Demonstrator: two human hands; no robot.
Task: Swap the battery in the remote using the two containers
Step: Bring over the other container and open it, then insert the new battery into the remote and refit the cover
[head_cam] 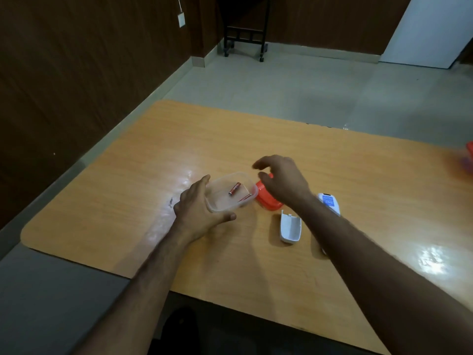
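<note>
Left hand (198, 210) grasps the clear plastic container (230, 192) holding red batteries (234, 188); right hand (281, 181) hovers released at its 3 o'clock. Next, likely: pinch one battery.

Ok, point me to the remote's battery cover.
In the head view the battery cover lies inside-up on the table, right of centre, just nearer than the orange lid and left of the remote.

The room I look into is dim, and overhead light puts white glare patches on the glossy orange wood-grain table (358, 175) and the pale tiled floor (281, 85). My right hand (281, 183) is slightly motion-blurred. My arms cast soft shadows. Straight edges bow near the frame's borders, and a red object (469, 155) at the right edge is smeared.
</note>
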